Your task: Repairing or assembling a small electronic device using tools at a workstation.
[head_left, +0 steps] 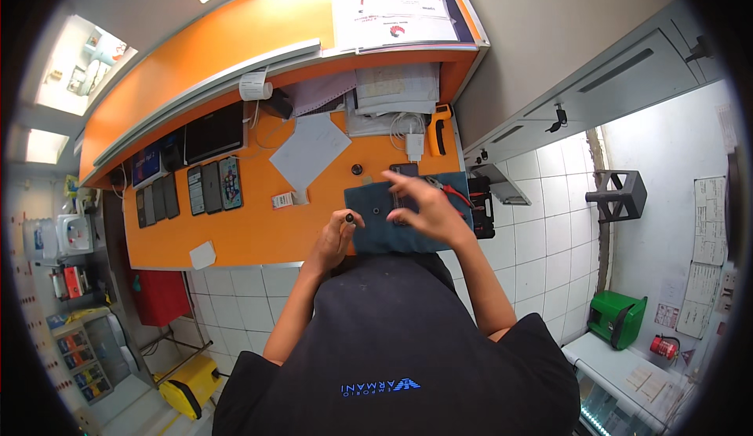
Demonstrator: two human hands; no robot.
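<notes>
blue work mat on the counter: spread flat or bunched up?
Spread flat. The blue mat lies as a smooth rectangle on the orange counter, with no folds visible; the right hand covers part of it.

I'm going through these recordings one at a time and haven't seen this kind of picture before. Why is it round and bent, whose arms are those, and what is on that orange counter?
There is no machine here. A person wears a wide fisheye camera on the head, looking down, so straight edges curve near the rim. The two bare arms rising from the lower edge are that person's own.

The left hand grips a small dark tool, seemingly a screwdriver handle. The right hand spreads over a dark phone lying on a blue-grey mat, touching it.

On the orange counter lie a row of phones, a sheet of paper, red-handled pliers and a white charger with cable.
</notes>
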